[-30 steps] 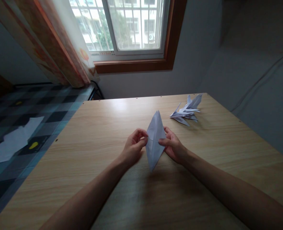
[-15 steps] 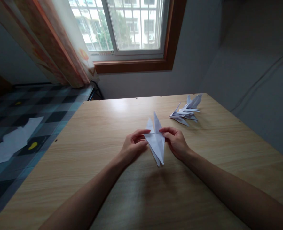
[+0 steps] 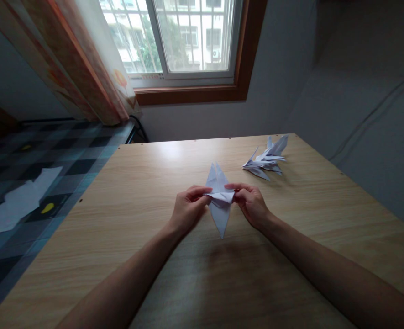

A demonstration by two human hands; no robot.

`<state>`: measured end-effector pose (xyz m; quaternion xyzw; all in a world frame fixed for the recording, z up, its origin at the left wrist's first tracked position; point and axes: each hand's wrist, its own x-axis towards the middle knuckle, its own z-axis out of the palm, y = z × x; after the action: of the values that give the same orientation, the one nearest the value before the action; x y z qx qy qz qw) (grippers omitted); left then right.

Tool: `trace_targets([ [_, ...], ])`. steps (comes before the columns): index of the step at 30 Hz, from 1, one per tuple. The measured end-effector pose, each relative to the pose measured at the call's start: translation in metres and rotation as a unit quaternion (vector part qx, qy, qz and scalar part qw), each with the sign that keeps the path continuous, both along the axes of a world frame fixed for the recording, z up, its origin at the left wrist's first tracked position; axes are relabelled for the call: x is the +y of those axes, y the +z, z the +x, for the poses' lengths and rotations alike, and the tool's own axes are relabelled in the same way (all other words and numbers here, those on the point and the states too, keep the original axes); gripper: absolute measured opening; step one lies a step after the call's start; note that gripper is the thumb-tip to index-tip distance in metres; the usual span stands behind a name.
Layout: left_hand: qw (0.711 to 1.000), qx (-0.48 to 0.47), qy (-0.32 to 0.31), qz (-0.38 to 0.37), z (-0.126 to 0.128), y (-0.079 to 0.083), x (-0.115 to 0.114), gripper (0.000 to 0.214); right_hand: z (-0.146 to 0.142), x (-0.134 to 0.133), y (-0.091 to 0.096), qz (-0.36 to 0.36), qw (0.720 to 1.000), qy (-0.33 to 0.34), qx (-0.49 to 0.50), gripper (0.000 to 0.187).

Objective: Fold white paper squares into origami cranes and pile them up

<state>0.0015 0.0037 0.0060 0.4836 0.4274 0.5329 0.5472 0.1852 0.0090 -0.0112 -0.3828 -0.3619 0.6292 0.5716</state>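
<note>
Between my hands is a white piece of folded paper point(image 3: 220, 214), held above the wooden table. Two narrow points stand up at its far end, a flap lies folded across its middle, and one long point hangs toward me. My left hand point(image 3: 191, 205) pinches the paper's left edge, fingers on top and thumb below. At the right edge, my right hand point(image 3: 251, 203) grips it between thumb and fingers. A small bunch of folded white paper shapes point(image 3: 265, 160) lies on the table beyond my right hand; they overlap, so single pieces are hard to tell apart.
The wooden table point(image 3: 119, 219) spreads out under my arms. To its left, white paper sheets point(image 3: 23, 201) lie on a checked cloth point(image 3: 81, 153). A window point(image 3: 195, 41) with a curtain point(image 3: 81, 59) is behind the table, and a cable point(image 3: 373, 112) runs along the right wall.
The paper's near layer has been folded across its middle, leaving one point toward me. At the far end the two points now sit closer together. Both hands have barely shifted.
</note>
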Motion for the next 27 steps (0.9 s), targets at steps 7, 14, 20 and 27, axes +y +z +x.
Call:
trace_targets([
  [7, 0.999, 0.011, 0.037, 0.0, 0.001, -0.002, -0.002, 0.023, -0.003, -0.005, 0.002, 0.026, 0.998, 0.023, -0.056, 0.02],
  [14, 0.998, 0.016, 0.025, 0.05, 0.001, 0.001, -0.004, 0.02, -0.003, -0.005, -0.004, 0.08, 0.994, -0.029, -0.064, 0.021],
  [20, 0.995, 0.052, -0.039, 0.069, -0.001, 0.0, -0.003, 0.046, 0.0, -0.005, 0.0, 0.066, 0.996, 0.017, -0.049, 0.037],
  [27, 0.985, 0.113, 0.018, 0.133, -0.005, -0.004, 0.001, 0.033, -0.006, -0.011, 0.009, 0.086, 0.994, 0.071, 0.01, 0.065],
])
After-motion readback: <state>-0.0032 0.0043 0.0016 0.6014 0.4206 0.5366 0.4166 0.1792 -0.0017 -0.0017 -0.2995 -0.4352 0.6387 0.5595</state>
